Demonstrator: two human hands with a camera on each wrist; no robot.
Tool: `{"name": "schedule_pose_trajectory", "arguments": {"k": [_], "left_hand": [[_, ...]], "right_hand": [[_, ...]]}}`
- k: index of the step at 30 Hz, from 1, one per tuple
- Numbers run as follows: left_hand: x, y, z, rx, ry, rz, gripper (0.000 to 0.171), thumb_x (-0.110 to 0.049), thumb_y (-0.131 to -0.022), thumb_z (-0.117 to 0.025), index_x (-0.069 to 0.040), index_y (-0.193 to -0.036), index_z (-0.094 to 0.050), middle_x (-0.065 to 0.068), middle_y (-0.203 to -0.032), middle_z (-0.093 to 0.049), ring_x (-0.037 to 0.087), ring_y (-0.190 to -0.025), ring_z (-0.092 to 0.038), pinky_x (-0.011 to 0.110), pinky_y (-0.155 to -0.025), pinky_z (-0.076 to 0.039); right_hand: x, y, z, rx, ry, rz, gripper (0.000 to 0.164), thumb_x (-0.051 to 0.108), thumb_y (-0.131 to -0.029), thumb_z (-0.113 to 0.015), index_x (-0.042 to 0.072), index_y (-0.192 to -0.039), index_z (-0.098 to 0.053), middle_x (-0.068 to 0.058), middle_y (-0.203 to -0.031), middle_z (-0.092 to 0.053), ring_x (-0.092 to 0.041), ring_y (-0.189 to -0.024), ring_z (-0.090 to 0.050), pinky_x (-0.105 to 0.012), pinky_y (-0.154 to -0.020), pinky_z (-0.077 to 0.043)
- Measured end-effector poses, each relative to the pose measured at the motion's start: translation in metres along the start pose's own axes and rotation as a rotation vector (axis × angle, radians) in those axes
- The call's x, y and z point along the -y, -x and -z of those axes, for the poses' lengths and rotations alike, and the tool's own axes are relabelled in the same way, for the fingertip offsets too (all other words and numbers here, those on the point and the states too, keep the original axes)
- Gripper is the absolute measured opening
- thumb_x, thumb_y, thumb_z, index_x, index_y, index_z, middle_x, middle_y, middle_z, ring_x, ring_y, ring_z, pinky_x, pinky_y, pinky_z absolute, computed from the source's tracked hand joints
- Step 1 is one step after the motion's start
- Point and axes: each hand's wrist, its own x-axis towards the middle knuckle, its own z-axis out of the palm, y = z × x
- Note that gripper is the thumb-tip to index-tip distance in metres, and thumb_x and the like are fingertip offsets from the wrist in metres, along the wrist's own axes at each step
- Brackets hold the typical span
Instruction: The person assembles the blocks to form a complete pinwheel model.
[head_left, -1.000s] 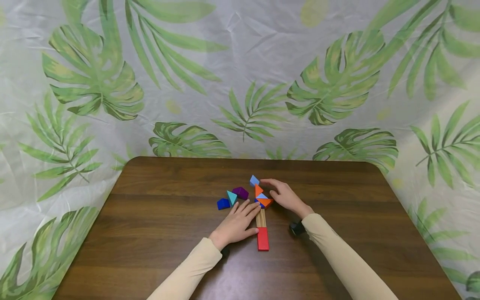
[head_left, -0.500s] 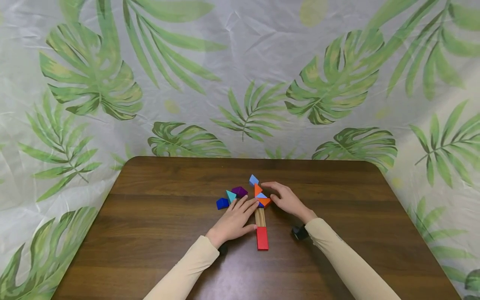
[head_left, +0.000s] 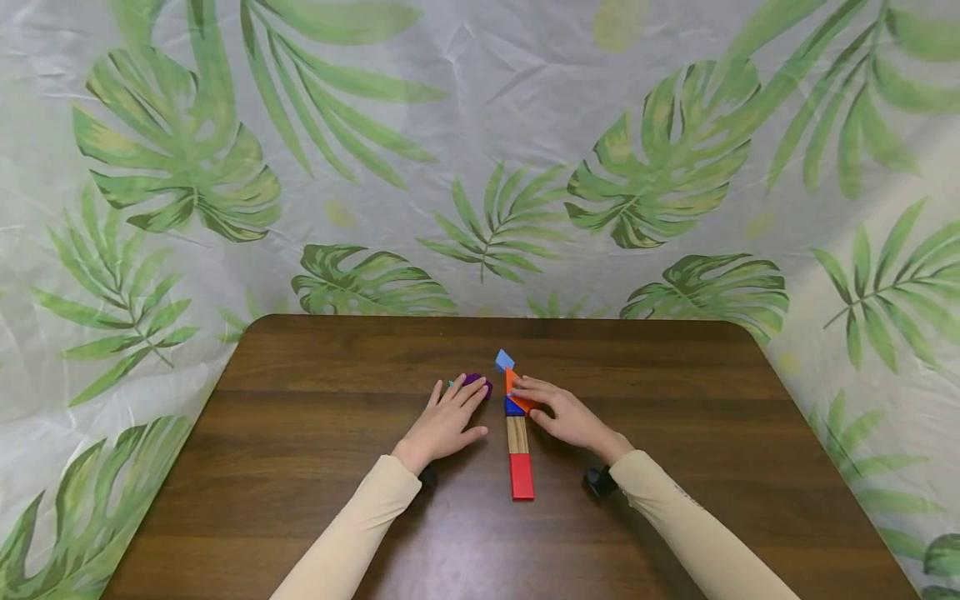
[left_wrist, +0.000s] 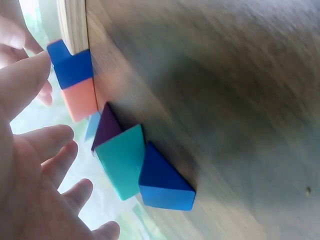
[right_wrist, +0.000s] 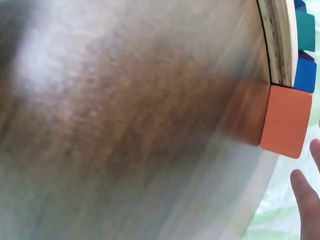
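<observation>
My left hand (head_left: 442,421) spreads its fingers over a small cluster of loose blocks. Its fingertips overlap a purple block (head_left: 487,388); the left wrist view shows a teal block (left_wrist: 122,160) and a blue block (left_wrist: 167,180) beside it. My right hand (head_left: 570,417), fingers loosely bent, lies at the right side of a row of blocks, its fingertips over the orange blocks (head_left: 510,381) and partly hiding them. From far to near, the row has a light blue block (head_left: 504,360), the orange ones, a dark blue block (head_left: 514,407), striped wood (head_left: 517,435) and a red block (head_left: 522,477).
The dark brown wooden table (head_left: 315,367) has rounded far corners. Behind it hangs a pale cloth (head_left: 517,100) printed with green leaves. Dark wrist cameras sit under both wrists, close above the tabletop.
My left hand has moved left, off the row and over the loose purple, teal and blue blocks. My right hand's fingers have shifted left onto the orange blocks.
</observation>
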Motion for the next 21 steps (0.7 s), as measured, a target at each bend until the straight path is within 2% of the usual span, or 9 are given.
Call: {"name": "schedule_pose_trajectory", "arguments": {"k": [9, 14, 21], "left_hand": [[0.009, -0.002, 0.001, 0.038, 0.020, 0.039, 0.063, -0.035, -0.096, -0.058, -0.006, -0.148, -0.036, 0.006, -0.155, -0.027, 0.035, -0.142, -0.015, 0.060, -0.110, -0.008], [0.015, -0.001, 0.000, 0.040, -0.002, 0.064, 0.063, -0.035, -0.096, -0.058, -0.006, -0.148, -0.036, 0.006, -0.155, -0.027, 0.035, -0.142, -0.016, 0.060, -0.109, -0.010], [0.025, -0.004, 0.003, 0.032, 0.028, 0.120, 0.064, -0.033, -0.096, -0.058, -0.004, -0.148, -0.034, 0.008, -0.155, -0.025, 0.036, -0.142, -0.016, 0.061, -0.109, -0.009]], "right_hand": [[0.003, 0.003, -0.004, 0.036, 0.046, 0.038, 0.043, 0.010, -0.095, -0.057, 0.004, -0.137, -0.053, -0.012, -0.146, -0.042, -0.032, -0.137, -0.032, -0.053, -0.105, -0.030], [0.000, 0.004, -0.006, 0.033, 0.075, 0.041, 0.043, 0.013, -0.095, -0.057, 0.005, -0.137, -0.053, -0.011, -0.146, -0.043, -0.030, -0.136, -0.034, -0.052, -0.105, -0.031], [-0.002, 0.004, -0.007, 0.043, 0.071, 0.033, 0.043, 0.016, -0.096, -0.056, 0.007, -0.138, -0.053, -0.009, -0.146, -0.043, -0.028, -0.137, -0.034, -0.049, -0.106, -0.031]]}}
